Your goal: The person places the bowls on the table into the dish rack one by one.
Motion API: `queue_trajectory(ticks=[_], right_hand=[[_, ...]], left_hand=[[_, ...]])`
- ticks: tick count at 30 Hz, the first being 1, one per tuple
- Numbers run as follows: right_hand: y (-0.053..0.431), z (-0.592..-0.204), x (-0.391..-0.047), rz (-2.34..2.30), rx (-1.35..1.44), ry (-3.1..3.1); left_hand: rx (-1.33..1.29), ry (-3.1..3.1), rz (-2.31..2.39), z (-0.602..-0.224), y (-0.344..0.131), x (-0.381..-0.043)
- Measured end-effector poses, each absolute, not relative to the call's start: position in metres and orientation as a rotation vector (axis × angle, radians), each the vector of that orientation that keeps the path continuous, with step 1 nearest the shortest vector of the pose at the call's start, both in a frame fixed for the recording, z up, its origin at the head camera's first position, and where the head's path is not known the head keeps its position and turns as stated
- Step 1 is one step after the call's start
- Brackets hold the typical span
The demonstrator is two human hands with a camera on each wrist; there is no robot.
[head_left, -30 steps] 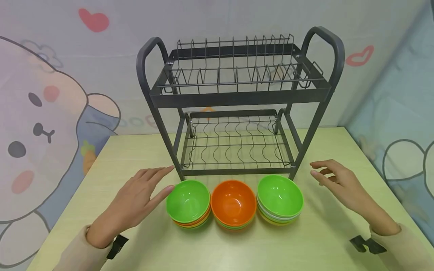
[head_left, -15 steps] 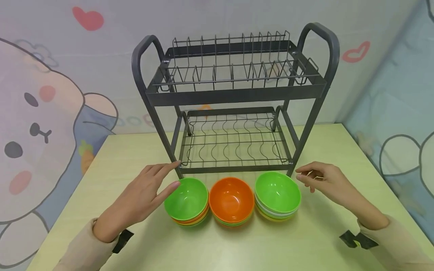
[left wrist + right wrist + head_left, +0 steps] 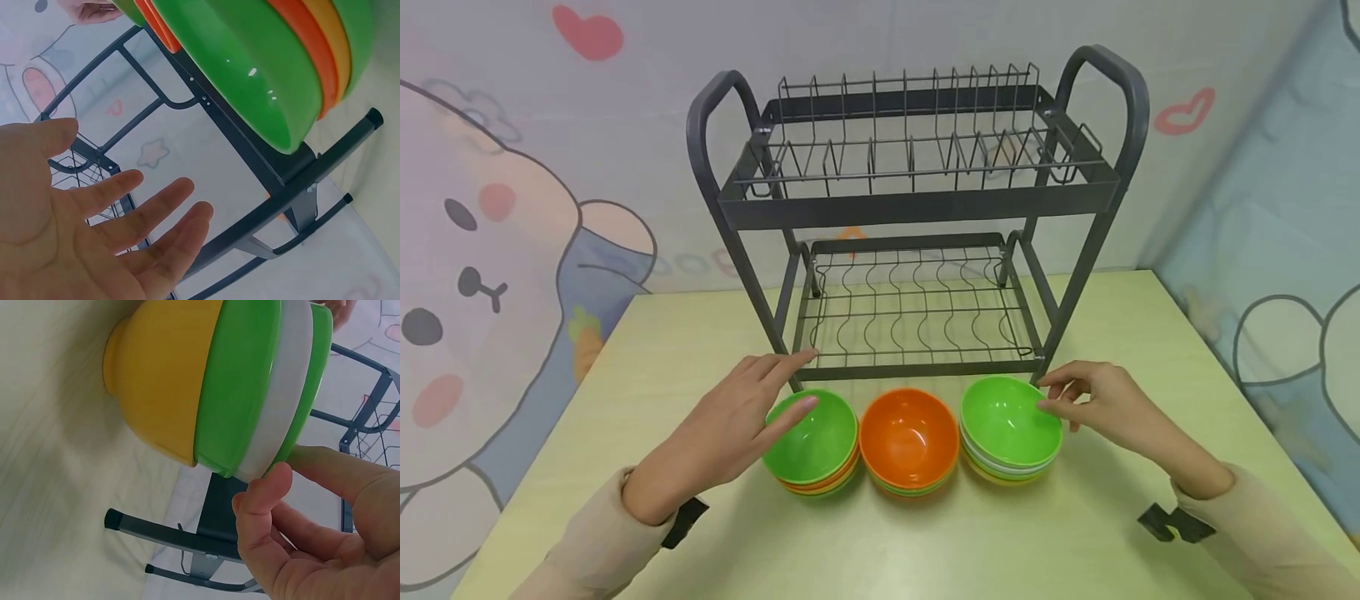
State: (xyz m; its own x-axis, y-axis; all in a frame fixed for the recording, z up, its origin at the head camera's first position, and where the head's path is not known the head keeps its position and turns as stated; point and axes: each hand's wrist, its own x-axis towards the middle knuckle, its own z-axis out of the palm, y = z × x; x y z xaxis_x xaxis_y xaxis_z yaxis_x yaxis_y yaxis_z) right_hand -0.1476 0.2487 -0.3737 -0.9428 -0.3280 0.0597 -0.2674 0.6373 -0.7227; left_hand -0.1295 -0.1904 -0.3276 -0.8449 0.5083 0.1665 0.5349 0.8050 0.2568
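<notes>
My right hand (image 3: pixel 1093 404) is at the right-hand edge of the right stack, with thumb and fingertips on either side of the rim of the top green bowl (image 3: pixel 1009 425), pinching it. Under that bowl sit a white bowl (image 3: pixel 284 387), another green one (image 3: pixel 244 387) and a yellow one (image 3: pixel 165 381). My left hand (image 3: pixel 730 425) hovers with fingers spread over the left edge of the left stack, topped by a green bowl (image 3: pixel 820 446) and holding nothing. Between these stacks stands the middle one, with an orange bowl (image 3: pixel 910 442) on top.
Behind the bowls stands a dark two-tier dish rack (image 3: pixel 917 208) with wire shelves and curved side handles. It rests on a pale wooden table (image 3: pixel 895 550). A cartoon-printed cloth (image 3: pixel 602 150) hangs behind and at the sides.
My right hand has moved left from beside the right stack to the top green bowl's rim. The left hand has shifted slightly right, over the left stack. The bowls stay in place.
</notes>
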Motion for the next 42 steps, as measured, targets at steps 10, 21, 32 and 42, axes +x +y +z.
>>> queue_trajectory(ticks=[10, 21, 32, 42], right_hand=[[0.243, -0.375, -0.152, -1.162, -0.611, 2.799], [0.243, -0.376, -0.157, -1.16, -0.555, 2.8], [0.243, -0.376, -0.155, -1.237, -0.562, 2.788], [0.244, -0.371, -0.153, -1.255, -0.591, 2.781]], left_hand=[[-0.913, -2.904, -0.479, -0.325, -0.173, -0.131], [-0.992, -2.876, -0.446, -0.322, -0.158, -0.13], [-1.063, -2.875, -0.416, -0.323, -0.146, -0.127], [-1.095, -2.854, -0.445, -0.324, -0.136, -0.126]])
